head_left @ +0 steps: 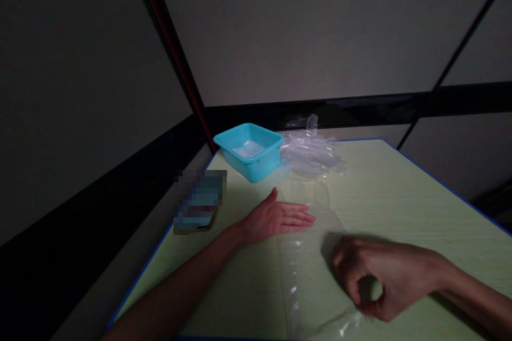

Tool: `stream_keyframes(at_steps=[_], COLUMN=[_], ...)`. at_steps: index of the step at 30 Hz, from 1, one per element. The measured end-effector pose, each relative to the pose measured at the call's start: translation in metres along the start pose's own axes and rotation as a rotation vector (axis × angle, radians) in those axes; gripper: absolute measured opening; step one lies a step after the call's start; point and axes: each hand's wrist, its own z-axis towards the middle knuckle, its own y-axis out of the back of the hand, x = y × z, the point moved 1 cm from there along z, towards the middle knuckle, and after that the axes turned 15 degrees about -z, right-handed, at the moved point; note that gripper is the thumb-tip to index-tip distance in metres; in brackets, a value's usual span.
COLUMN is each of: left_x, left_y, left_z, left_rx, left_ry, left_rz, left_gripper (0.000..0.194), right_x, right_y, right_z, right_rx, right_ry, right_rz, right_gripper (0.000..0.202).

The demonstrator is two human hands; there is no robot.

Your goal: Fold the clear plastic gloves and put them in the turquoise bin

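Note:
A clear plastic bag (310, 256) lies flat on the pale green table (400, 197), running from the near edge toward the middle. My left hand (278, 218) rests palm down with its fingers straight, pressing on the bag's left edge. My right hand (376, 277) hovers low over the bag's near right part, its fingers curled and thumb and forefinger pinched at the plastic there.
A turquoise plastic tub (250, 152) stands at the far left of the table. A heap of clear plastic bags (310, 152) lies just to its right. A blurred-out object (200, 200) sits at the table's left edge. Dark walls surround the table.

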Motion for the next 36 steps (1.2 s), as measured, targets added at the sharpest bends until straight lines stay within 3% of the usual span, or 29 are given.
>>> stream_keyframes(at_steps=[6, 14, 18, 22, 25, 27, 29, 32, 36], left_x=[-0.001, 0.0, 0.002, 0.003, 0.002, 0.001, 0.001, 0.005, 0.008], left_y=[-0.002, -0.002, -0.001, -0.006, -0.014, -0.018, -0.018, -0.014, -0.007], left_z=[-0.001, -0.001, 0.0, -0.002, -0.006, -0.008, -0.009, -0.006, -0.002], left_rx=[-0.003, 0.009, 0.024, 0.046, 0.06, 0.031, -0.023, -0.032, 0.014], left_ry=[-0.005, -0.003, -0.01, -0.044, -0.056, -0.048, -0.046, -0.043, -0.062], left_rz=[0.031, 0.083, 0.121, 0.243, 0.42, 0.592, 0.683, 0.55, 0.283], left_gripper=[0.074, 0.075, 0.078, 0.088, 0.092, 0.083, 0.065, 0.052, 0.049], right_x=[0.002, -0.01, -0.024, -0.036, -0.042, -0.044, -0.046, -0.047, -0.05], right_y=[0.0, 0.011, 0.012, 0.011, 0.01, 0.01, 0.011, 0.014, 0.016], right_z=[0.0, -0.004, -0.004, -0.001, 0.0, 0.0, 0.0, -0.003, -0.007], right_rx=[0.06, -0.012, -0.136, -0.36, -0.503, -0.569, -0.626, -0.674, -0.53], right_ry=[-0.048, -0.116, -0.211, -0.261, -0.338, -0.385, -0.42, -0.367, -0.227], right_rz=[0.018, 0.333, 0.638, 0.946, 1.099, 1.169, 1.182, 1.074, 0.72], right_gripper=[0.02, 0.005, 0.009, 0.014, 0.012, 0.013, 0.015, 0.023, 0.047])
